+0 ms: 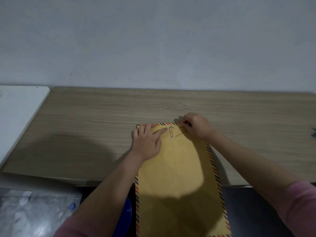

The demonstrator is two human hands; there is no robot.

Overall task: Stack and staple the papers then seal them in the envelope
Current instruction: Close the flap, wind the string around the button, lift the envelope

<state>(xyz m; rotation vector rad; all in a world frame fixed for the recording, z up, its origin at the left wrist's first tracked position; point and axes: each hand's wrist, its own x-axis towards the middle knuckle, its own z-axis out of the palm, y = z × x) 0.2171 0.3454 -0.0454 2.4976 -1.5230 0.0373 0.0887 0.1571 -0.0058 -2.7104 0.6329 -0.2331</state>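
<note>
At frame centre, the left hand [148,142] pressed flat on the envelope [177,177] lying on the bench [85,125]. The right hand [196,126], grip curled, apparently pinched the closure string [178,134] by the clasp.

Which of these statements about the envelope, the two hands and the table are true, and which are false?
1. The envelope hangs partly over the table's near edge. True.
2. The left hand is lifted clear of the envelope. False: it rests flat on it.
3. The right hand pinches the closure string at the envelope's far end. True.
4. A stapler stands on the table. False: none is visible.
5. The envelope's border is plain. False: it is striped.
</note>
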